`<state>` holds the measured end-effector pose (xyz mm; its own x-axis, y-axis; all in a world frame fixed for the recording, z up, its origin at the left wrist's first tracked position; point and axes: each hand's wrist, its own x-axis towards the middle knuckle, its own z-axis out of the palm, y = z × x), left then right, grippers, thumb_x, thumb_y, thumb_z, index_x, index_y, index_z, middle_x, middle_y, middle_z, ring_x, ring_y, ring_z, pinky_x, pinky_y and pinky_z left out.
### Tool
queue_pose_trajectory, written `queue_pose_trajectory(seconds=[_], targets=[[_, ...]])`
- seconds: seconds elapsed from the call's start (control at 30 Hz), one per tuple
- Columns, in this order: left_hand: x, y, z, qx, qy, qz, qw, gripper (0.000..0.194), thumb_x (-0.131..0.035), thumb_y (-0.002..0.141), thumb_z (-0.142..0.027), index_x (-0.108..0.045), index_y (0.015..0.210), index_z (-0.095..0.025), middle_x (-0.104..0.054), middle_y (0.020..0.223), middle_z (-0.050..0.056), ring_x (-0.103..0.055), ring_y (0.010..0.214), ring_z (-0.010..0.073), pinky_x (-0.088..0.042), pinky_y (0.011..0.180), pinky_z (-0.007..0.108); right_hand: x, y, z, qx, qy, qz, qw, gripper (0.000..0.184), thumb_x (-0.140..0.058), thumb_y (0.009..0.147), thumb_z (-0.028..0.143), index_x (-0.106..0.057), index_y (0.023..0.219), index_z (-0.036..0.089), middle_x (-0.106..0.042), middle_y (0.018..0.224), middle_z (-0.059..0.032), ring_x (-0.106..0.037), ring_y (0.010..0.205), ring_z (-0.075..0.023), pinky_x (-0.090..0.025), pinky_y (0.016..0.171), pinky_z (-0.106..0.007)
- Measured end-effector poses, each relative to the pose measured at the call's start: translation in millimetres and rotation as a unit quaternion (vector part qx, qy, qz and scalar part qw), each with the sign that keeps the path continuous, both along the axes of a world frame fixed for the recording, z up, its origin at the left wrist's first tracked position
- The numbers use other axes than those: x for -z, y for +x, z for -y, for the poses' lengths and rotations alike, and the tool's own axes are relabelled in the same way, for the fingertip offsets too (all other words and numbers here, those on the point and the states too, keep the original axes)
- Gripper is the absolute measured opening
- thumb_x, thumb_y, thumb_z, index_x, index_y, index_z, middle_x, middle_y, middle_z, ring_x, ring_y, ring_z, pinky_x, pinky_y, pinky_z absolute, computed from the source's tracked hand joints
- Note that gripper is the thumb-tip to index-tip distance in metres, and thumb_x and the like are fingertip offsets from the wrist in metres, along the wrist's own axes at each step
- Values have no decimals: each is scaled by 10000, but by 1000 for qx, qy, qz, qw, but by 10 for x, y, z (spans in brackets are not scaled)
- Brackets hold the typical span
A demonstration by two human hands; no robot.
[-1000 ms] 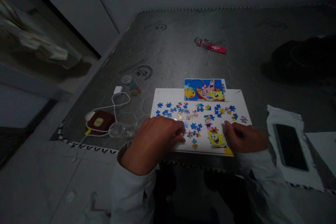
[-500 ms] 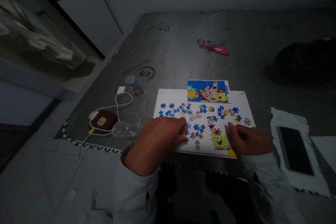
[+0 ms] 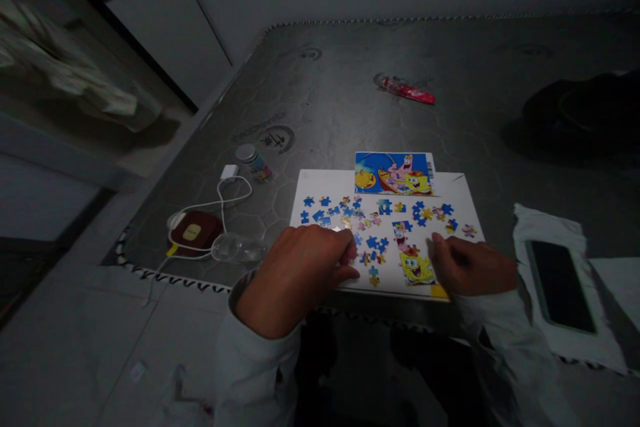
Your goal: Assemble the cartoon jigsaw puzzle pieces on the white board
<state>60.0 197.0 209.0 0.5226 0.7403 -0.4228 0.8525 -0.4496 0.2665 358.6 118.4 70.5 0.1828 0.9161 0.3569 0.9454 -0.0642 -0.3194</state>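
Note:
Over the left part of a white board [image 3: 325, 181] my left hand [image 3: 305, 267] is bent down, fingers curled and thumb close to the index finger. Whatever it may hold is hidden. Loose blue and yellow jigsaw pieces [image 3: 374, 243] lie just beyond its fingertips. My right hand [image 3: 470, 265] rests curled on the board's right side; the inside of its grip is in shadow. Left of its thumb stands a joined section of puzzle [image 3: 417, 269] with a yellow cartoon face and a pink figure above. A picture card [image 3: 393, 173] lies at the board's back edge.
On the left are a small jar [image 3: 254, 163], a white charger [image 3: 229, 172] with cable, a brown case [image 3: 195, 235] and a clear bottle [image 3: 237, 248]. A phone [image 3: 560, 287] lies on white wrapping at right. Farther back are a red packet [image 3: 407, 90] and a dark object [image 3: 575, 110].
The view has shifted slightly. Both hands keep nearly the same place and pose over the board, and the visible puzzle pieces look unmoved.

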Motion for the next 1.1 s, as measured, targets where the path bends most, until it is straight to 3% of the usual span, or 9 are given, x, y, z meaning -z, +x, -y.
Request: queue_pose_trajectory(seconds=[0.17,0.43,0.8,1.0,1.1], targets=[[6,29,-11,1,-3,-2,1000,176,-876,1014,-367,-828,1174,-311,-905,1121,18,-828,1031,276,-461,748,324,-28,-36,5,2,63,19,998,559,-633,1094,499,-702,605,238,-613,556,-41,-480,562,-171,-313,605,-342],[-10,30,-14,7,-6,-15,1000,184,-892,1009,-417,-831,1145,-310,-900,1112,20,-824,1045,304,-405,732,344,-31,-35,14,22,24,18,999,572,-606,1101,559,-710,640,236,-600,570,-23,-479,585,-163,-311,606,-330],[38,41,-75,-5,-23,-10,1000,138,-916,980,-362,-828,1066,-299,-890,1093,-19,-780,1001,245,-336,691,319,-70,-33,-13,24,24,10,999,577,-572,1103,555,-670,626,247,-511,528,-2,-416,546,-154,-281,587,-335],[17,58,-76,-6,-49,-15,999,127,-921,960,-353,-829,1017,-286,-875,1067,-13,-759,1001,238,-312,698,329,-54,0,-18,29,-32,-11,999,552,-568,1090,581,-671,657,254,-569,576,-15,-457,554,-159,-312,595,-334],[42,66,-75,-12,-60,-11,998,125,-921,951,-356,-832,1004,-285,-868,1058,-8,-753,1009,242,-313,713,332,-60,-11,-7,28,-23,-10,999,545,-578,1095,571,-673,656,262,-567,569,-16,-455,560,-168,-298,593,-345]])
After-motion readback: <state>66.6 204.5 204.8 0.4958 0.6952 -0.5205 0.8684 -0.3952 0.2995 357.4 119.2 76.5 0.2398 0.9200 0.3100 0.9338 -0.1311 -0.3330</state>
